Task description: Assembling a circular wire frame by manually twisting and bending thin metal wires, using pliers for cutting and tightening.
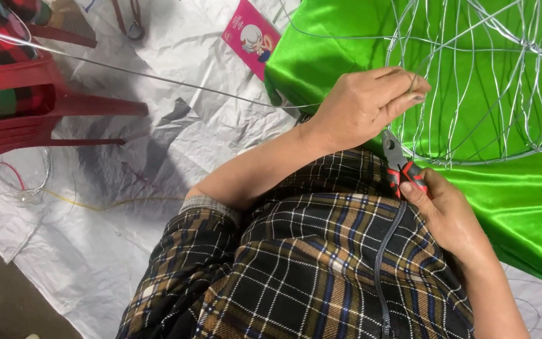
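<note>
Up close, the left hand [359, 107] pinches a thin wire of the wire frame [484, 81] between closed fingers [409, 94]. The frame rests on shiny green cloth [522, 201]. Just below, the right hand [446, 213] grips the red-and-black handles of pliers [399, 164], whose tip points up toward the left hand. A red plastic chair [26, 100] stands well apart on crumpled white sheeting [158, 138].

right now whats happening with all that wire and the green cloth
A person in a plaid jacket is working on a wire frame that rests on shiny green fabric. Their left hand pinches a strand of wire at the frame's edge, while the right hand grips red-handled pliers just below it. A long straight wire runs off to the left, past a red plastic chair, over white sheeting.
</note>
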